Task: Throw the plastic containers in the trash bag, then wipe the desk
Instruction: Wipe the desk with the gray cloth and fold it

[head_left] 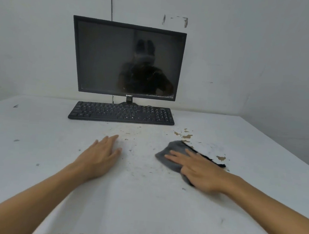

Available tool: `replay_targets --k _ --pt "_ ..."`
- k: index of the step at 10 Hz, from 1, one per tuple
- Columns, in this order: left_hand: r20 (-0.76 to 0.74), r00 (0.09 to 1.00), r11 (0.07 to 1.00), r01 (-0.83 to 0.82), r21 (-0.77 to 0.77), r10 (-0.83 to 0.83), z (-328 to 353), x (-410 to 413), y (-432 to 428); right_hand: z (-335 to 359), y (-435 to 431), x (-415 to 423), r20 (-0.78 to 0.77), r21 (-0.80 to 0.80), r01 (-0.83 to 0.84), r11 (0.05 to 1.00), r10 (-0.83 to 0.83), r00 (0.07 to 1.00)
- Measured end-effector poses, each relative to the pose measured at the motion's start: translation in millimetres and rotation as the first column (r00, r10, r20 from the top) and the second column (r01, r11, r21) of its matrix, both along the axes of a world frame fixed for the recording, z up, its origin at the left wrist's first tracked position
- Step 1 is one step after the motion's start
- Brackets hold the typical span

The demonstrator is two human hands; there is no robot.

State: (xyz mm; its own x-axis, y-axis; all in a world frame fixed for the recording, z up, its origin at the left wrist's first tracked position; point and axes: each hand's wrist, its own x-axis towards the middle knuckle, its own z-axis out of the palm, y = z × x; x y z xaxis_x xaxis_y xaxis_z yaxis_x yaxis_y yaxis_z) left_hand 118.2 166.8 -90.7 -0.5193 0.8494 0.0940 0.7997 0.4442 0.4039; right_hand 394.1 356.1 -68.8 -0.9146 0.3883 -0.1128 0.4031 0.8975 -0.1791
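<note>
Grey cloth point(172, 155) lies on the white desk point(142, 199), right of centre, pressed under the right hand point(199, 169).

Right hand is laid flat on the cloth with fingers straight and slightly spread, pointing toward the left; nothing is gripped, and the cloth shows beyond the fingertips, with a black edge showing on the far side of the hand. Left hand point(100, 155) rests palm down on the bare desk, fingers straight and close together, well apart from the cloth and from the right hand. Brown stains point(185, 135) mark the surface just beyond the cloth; dark specks point(136, 163) are scattered between the two hands. A black keyboard point(121, 113) sits further back, in front of a dark monitor point(127, 58), which stands against the pale wall point(249, 50).
</note>
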Motion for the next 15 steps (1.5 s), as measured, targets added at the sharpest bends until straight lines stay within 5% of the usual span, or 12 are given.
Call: replay_targets --k 3,6,8,9,11,12,15 --pt "-0.089 0.996 1.0 -0.026 0.014 0.027 -14 -22 -3 -4 48 -128 0.003 -0.004 0.345 0.939 -0.345 0.939" --pt "-0.022 0.997 0.995 -0.068 0.07 0.07 -10 -18 -6 -3 -37 -203 -0.075 0.013 0.087 0.996 -0.086 0.994" --pt "0.252 0.945 0.928 -0.272 0.253 0.208 1 -11 -17 1 -102 -126 -0.092 -0.027 -0.199 0.98 0.196 0.976" --pt "0.082 0.991 0.985 -0.118 0.127 0.108 0 1 -26 -2 -106 -68 -0.074 -0.007 -0.249 0.968 0.248 0.966" --pt "-0.005 0.997 0.996 0.081 0.021 -0.081 -13 25 -41 1 -39 -16 0.004 0.033 0.113 0.993 -0.113 0.994" --pt "0.004 0.998 0.998 0.068 0.017 -0.068 -13 29 -39 0 -16 -58 0.003 0.018 0.282 0.959 -0.283 0.959" --pt "0.111 0.994 0.993 -0.021 0.113 0.008 -5 34 -40 -3 -92 -134 -0.044 0.015 -0.003 1.0 0.003 0.999"
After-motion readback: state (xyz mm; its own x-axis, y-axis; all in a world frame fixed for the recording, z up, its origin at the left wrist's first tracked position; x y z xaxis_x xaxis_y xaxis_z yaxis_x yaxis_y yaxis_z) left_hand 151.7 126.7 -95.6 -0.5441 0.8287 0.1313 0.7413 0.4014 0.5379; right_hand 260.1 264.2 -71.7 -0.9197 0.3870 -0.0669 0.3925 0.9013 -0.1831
